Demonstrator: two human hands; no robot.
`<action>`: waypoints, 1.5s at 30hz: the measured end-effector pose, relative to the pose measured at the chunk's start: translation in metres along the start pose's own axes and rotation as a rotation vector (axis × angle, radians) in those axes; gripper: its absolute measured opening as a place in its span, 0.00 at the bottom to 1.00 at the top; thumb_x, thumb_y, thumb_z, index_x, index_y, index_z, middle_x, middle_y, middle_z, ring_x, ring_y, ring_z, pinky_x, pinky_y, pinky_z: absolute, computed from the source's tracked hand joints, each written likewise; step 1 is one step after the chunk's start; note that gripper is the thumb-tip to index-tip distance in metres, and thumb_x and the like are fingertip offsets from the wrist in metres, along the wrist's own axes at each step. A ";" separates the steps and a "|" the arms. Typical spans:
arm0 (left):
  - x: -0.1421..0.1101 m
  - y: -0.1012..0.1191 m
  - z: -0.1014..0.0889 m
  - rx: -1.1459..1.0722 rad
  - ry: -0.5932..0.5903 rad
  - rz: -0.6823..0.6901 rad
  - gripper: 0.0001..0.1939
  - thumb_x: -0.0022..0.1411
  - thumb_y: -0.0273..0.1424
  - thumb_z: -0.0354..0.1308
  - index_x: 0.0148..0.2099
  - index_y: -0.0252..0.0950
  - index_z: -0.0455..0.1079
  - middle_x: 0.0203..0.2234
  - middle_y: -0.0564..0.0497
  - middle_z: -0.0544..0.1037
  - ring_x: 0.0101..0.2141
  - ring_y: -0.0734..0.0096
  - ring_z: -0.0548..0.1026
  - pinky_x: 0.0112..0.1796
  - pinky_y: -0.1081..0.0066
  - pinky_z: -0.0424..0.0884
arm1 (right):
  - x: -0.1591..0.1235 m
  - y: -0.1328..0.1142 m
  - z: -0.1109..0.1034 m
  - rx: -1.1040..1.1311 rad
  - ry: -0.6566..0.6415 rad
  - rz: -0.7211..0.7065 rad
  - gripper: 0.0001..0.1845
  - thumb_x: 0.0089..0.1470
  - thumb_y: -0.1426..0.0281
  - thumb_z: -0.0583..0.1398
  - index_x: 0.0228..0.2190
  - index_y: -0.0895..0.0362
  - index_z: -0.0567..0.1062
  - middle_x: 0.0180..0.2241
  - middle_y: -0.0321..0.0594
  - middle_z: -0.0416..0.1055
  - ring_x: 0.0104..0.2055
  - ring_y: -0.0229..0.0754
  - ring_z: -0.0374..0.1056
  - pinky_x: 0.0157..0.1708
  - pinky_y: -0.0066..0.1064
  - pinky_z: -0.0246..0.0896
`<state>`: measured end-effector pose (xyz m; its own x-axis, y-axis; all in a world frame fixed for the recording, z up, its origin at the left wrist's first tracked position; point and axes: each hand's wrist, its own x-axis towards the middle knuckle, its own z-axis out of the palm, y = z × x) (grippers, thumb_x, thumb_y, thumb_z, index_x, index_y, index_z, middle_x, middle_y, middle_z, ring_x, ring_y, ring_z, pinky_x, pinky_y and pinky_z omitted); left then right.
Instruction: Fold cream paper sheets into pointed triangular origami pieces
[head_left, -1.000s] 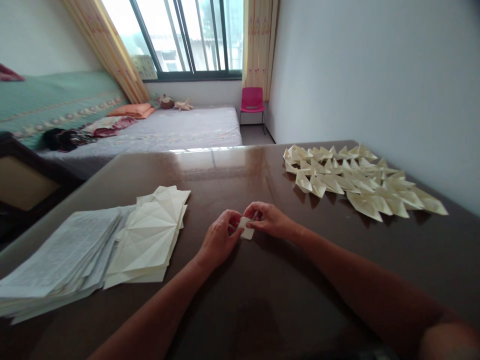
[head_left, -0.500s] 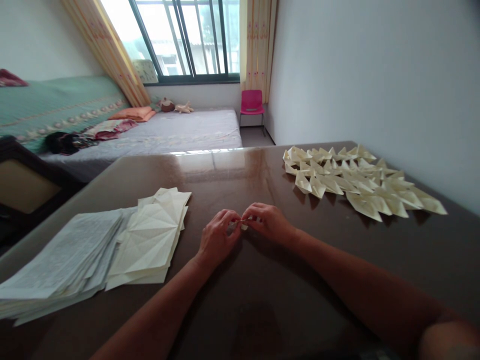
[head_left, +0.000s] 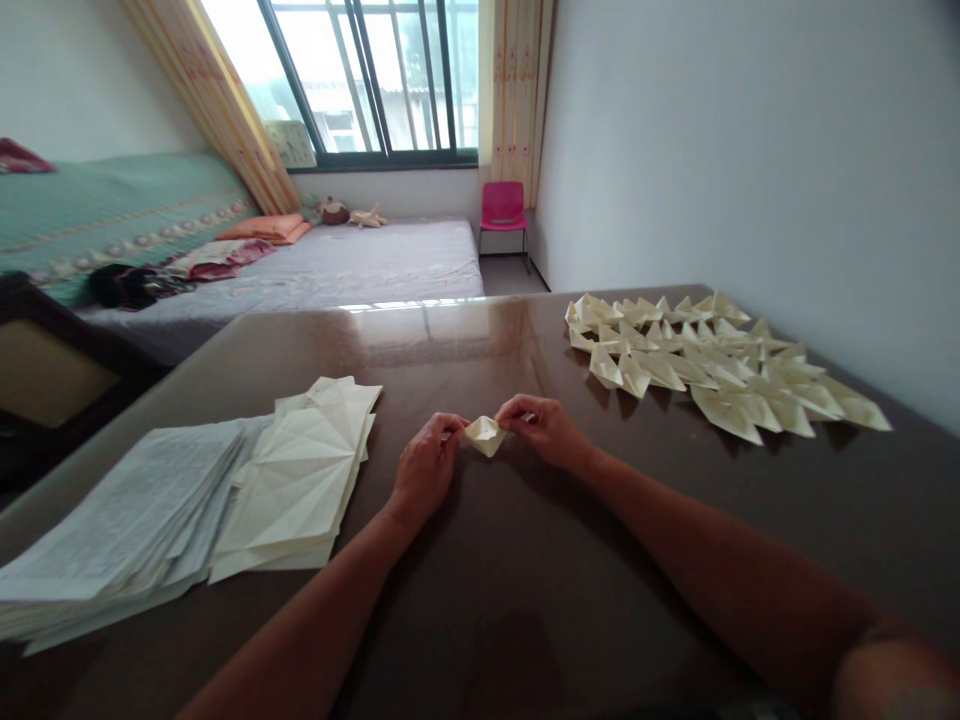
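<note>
A small cream folded paper boat (head_left: 486, 436) is held between my two hands just over the brown table (head_left: 480, 580). My left hand (head_left: 429, 455) pinches its left tip between thumb and fingers. At the opposite tip, my right hand (head_left: 546, 430) has its fingers closed on the paper. The boat's hollow middle shows between them. To the left lie creased cream paper sheets (head_left: 300, 480), fanned out beside a thick stack of printed paper (head_left: 127, 510). Rows of folded paper boats (head_left: 720, 365) stand on the table at the right.
Beyond the table's far edge is a bed (head_left: 390, 255) with a pale cover. A pink chair (head_left: 503, 210) stands near the window. The white wall (head_left: 750, 150) runs along the right, and a dark wooden chair (head_left: 60, 350) is at the left.
My hands have moved apart to either side, and the paper between them, mostly hidden before, now shows as an opened boat shape. The stacks and rows have stayed put.
</note>
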<state>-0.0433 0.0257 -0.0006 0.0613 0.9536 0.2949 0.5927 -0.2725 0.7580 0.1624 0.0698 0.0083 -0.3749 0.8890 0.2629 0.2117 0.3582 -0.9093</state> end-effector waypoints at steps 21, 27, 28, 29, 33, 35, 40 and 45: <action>0.007 -0.011 0.005 -0.478 -0.095 -0.001 0.34 0.48 0.31 0.67 0.55 0.43 0.55 0.62 0.42 0.58 0.51 0.64 0.71 0.51 0.60 0.70 | -0.003 0.007 0.009 -0.001 0.149 0.067 0.11 0.57 0.61 0.57 0.33 0.56 0.67 0.36 0.43 0.78 0.36 0.41 0.73 0.36 0.32 0.66; 0.005 -0.013 0.004 -0.315 -0.167 0.060 0.20 0.50 0.32 0.64 0.47 0.38 0.70 0.56 0.43 0.68 0.49 0.62 0.73 0.50 0.61 0.70 | -0.005 0.006 0.011 -0.019 0.112 0.018 0.09 0.57 0.63 0.56 0.33 0.55 0.68 0.38 0.43 0.78 0.38 0.41 0.73 0.38 0.33 0.66; 0.006 -0.013 0.004 -0.307 -0.152 0.031 0.14 0.51 0.33 0.63 0.42 0.36 0.73 0.54 0.44 0.71 0.47 0.62 0.74 0.49 0.62 0.71 | -0.005 0.006 0.011 -0.007 0.106 0.011 0.09 0.57 0.63 0.56 0.33 0.55 0.68 0.38 0.43 0.78 0.38 0.41 0.73 0.38 0.33 0.66; 0.006 -0.012 0.003 -0.297 -0.129 -0.006 0.11 0.51 0.34 0.63 0.38 0.35 0.74 0.51 0.44 0.74 0.45 0.62 0.76 0.47 0.63 0.72 | -0.005 0.007 0.011 0.011 0.101 0.007 0.08 0.57 0.63 0.56 0.33 0.55 0.67 0.39 0.43 0.78 0.38 0.41 0.73 0.39 0.34 0.66; 0.010 -0.008 -0.003 -0.219 -0.032 -0.118 0.08 0.50 0.35 0.63 0.29 0.35 0.74 0.36 0.49 0.81 0.36 0.65 0.77 0.39 0.68 0.73 | -0.003 0.009 0.010 0.114 0.115 0.013 0.09 0.58 0.62 0.55 0.33 0.54 0.65 0.41 0.44 0.77 0.39 0.41 0.73 0.40 0.34 0.66; 0.012 -0.006 -0.005 -0.183 0.020 -0.127 0.10 0.50 0.37 0.63 0.26 0.35 0.72 0.30 0.52 0.80 0.32 0.68 0.76 0.36 0.71 0.72 | -0.002 0.009 0.009 0.154 0.118 0.013 0.09 0.58 0.61 0.55 0.34 0.54 0.64 0.42 0.45 0.77 0.41 0.42 0.72 0.41 0.35 0.66; 0.012 -0.002 -0.007 -0.171 0.084 -0.135 0.12 0.51 0.40 0.63 0.26 0.35 0.71 0.26 0.54 0.79 0.27 0.73 0.73 0.30 0.76 0.69 | -0.002 0.006 0.012 0.241 0.143 0.007 0.10 0.59 0.61 0.55 0.34 0.54 0.64 0.44 0.45 0.76 0.44 0.42 0.71 0.44 0.37 0.65; 0.010 0.000 -0.003 -0.276 0.128 -0.142 0.14 0.49 0.40 0.64 0.26 0.34 0.69 0.29 0.51 0.79 0.27 0.74 0.74 0.28 0.76 0.70 | -0.001 0.004 0.010 0.430 0.115 0.119 0.12 0.56 0.59 0.58 0.32 0.55 0.64 0.43 0.46 0.76 0.43 0.42 0.72 0.43 0.36 0.66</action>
<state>-0.0447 0.0351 0.0043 -0.1179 0.9656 0.2319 0.3471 -0.1787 0.9206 0.1542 0.0672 0.0014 -0.2634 0.9512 0.1605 -0.1557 0.1223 -0.9802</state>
